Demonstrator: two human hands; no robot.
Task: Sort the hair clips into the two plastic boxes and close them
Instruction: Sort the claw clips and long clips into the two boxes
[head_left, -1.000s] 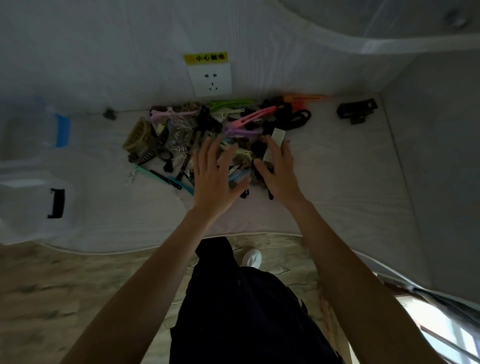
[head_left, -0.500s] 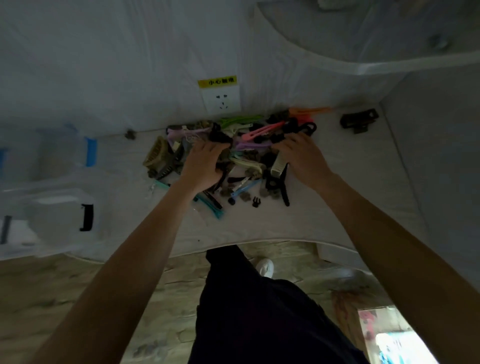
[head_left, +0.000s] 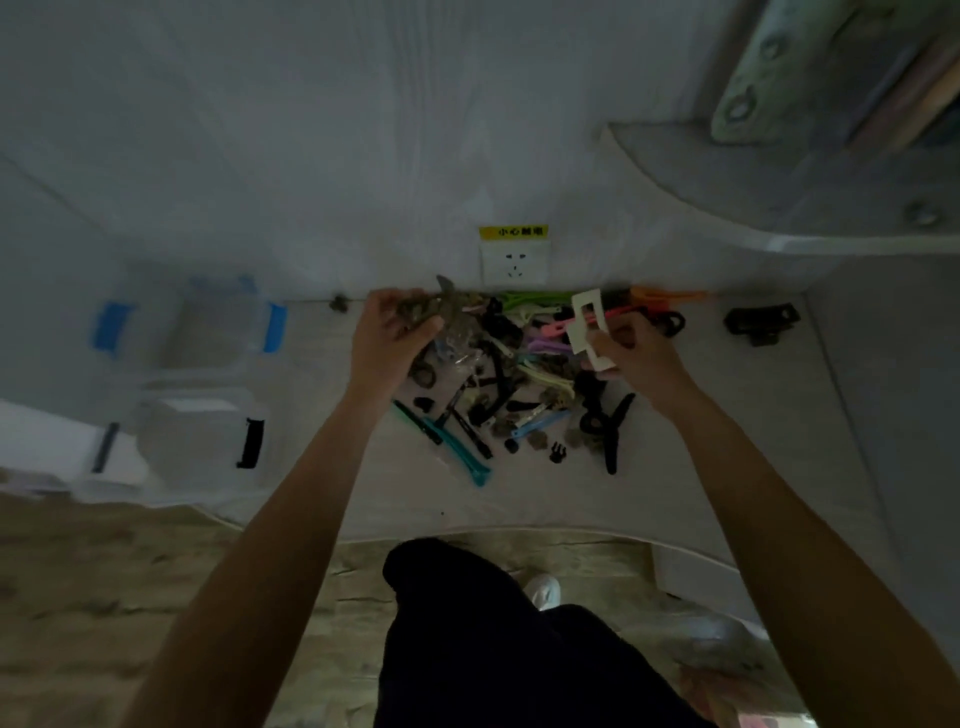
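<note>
A heap of hair clips (head_left: 524, 379) in many colours lies on the white table under the wall socket. My left hand (head_left: 387, 338) grips a brownish claw clip (head_left: 441, 306), raised above the heap's left side. My right hand (head_left: 631, 353) pinches a white rectangular clip (head_left: 587, 327) over the heap's right side. Two clear plastic boxes stand at the left: one with blue latches (head_left: 208, 317) further back, one with black latches (head_left: 200, 441) nearer the table's edge.
A lone black clip (head_left: 761, 322) lies to the right of the heap. A teal clip (head_left: 457, 452) and a black claw clip (head_left: 608, 426) lie at the heap's near side. A wall socket (head_left: 514, 260) sits behind. A shelf (head_left: 779, 208) juts out upper right.
Both hands reached into the heap and have come up, the left with a brownish clip and the right with the white clip. The camera has tilted upward.
</note>
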